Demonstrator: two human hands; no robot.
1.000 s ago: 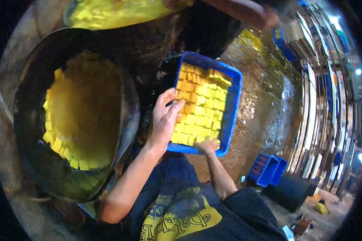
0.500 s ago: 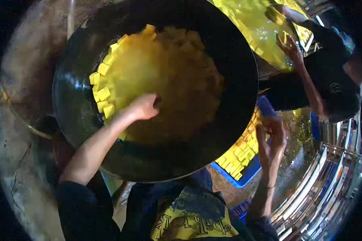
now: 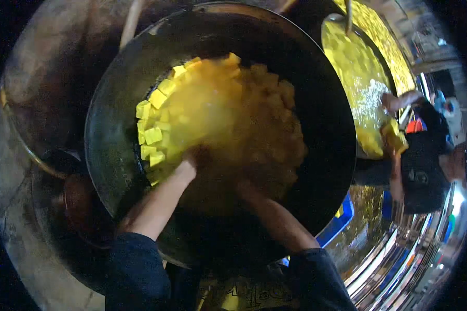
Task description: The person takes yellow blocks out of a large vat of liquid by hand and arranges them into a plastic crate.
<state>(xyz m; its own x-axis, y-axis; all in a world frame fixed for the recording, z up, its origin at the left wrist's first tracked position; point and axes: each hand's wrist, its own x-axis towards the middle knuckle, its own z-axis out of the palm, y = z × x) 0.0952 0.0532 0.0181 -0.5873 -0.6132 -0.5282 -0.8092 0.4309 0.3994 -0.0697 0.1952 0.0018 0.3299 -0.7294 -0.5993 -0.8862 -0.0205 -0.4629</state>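
Note:
A large dark wok [image 3: 114, 140] fills the middle of the view, holding cloudy yellow-orange liquid. Yellow cubes [image 3: 153, 136] that look like tofu are banked along its left side, and more cubes [image 3: 275, 98] show dimly at the right and back. My left hand [image 3: 198, 155] dips into the liquid near the wok's centre, its fingers hidden by the murk. Lower and to the right, my right hand [image 3: 248, 189] reaches in too, dark and blurred. Whether either hand grips a cube is hidden.
At right, a co-worker [image 3: 425, 166] in dark clothes holds a yellow block over a second wok [image 3: 386, 62] of yellow liquid and pieces. A blue crate [image 3: 342, 217] stands below my wok's right rim. A hose [image 3: 31, 153] lies at left.
My right hand has moved from above the blue crate into the wok. My left hand has sunk into the liquid. The view has shifted, and the co-worker now holds a yellow block.

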